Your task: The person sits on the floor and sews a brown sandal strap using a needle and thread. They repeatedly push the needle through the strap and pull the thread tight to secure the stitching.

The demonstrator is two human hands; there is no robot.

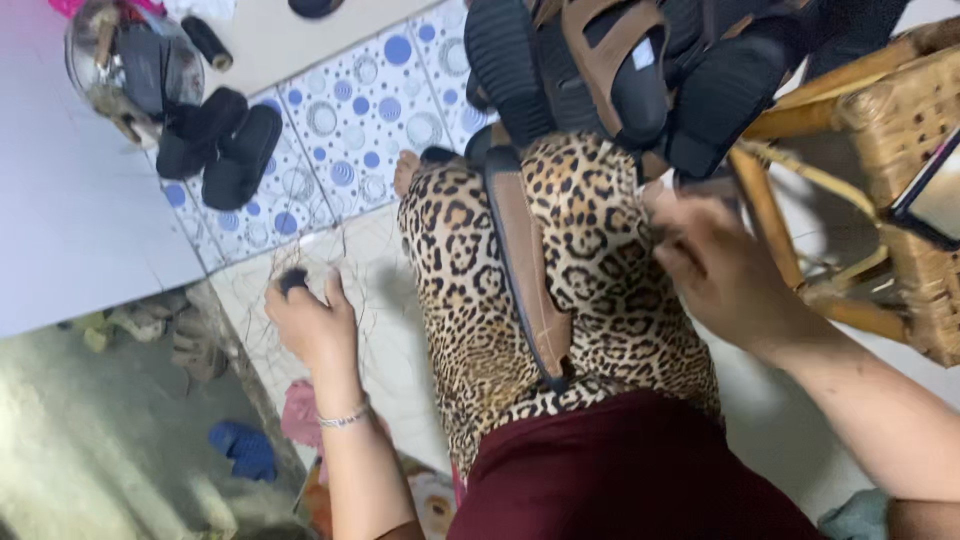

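My left hand [312, 322] is held out over the floor, fingertips pinched on a small dark round object [291, 281] from which thin threads trail. A silver bracelet sits on that wrist. My right hand [715, 268] is curled at my knee, just under a pile of black and brown sandals [640, 80]. It is blurred, and I cannot tell whether it holds anything. A long brown sandal piece with a black edge [527, 270] lies along my leopard-print lap [600, 290].
A wicker stool [900, 120] stands to the right with a dark flat device [935, 195] on it. A pair of black sandals [218, 148] lies on the blue-dotted tiles [370, 110]. A round metal bowl [125, 70] sits at the top left, and blue [245, 450] and pink [298, 412] items lie below.
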